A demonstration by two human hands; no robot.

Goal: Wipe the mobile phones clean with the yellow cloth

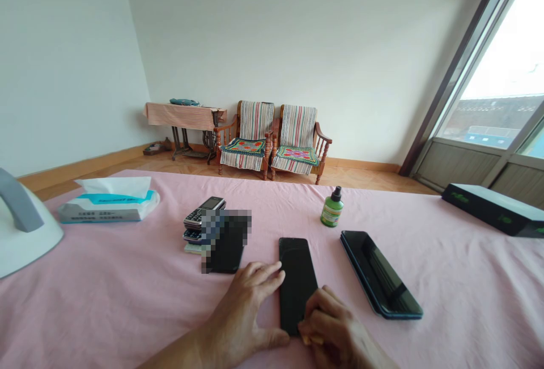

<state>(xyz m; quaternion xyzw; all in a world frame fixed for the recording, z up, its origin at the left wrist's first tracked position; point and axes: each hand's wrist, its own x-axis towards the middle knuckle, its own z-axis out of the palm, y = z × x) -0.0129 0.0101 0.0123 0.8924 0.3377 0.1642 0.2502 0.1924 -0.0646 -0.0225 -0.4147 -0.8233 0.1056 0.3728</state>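
A black smartphone [296, 278] lies flat on the pink cloth, screen up, between my hands. My left hand [249, 312] rests at its left side, fingers outstretched, with fingertips at the left edge and the thumb by the lower left corner. Over the phone's lower right corner, the fingers of my right hand [334, 326] are bunched together. A small yellowish bit shows under them, too covered to name. To the right lie stacked dark smartphones [380, 272]. Left of the phone, another dark phone [229, 247] sits beside a pile of keypad phones [204, 213], partly blurred by pixelation.
A green spray bottle [332, 208] stands beyond the phone. A tissue pack [108, 207] and a white appliance with a grey handle [25, 233] are at left. A black box [493, 210] lies far right. Two wooden chairs [297, 136] stand behind the table.
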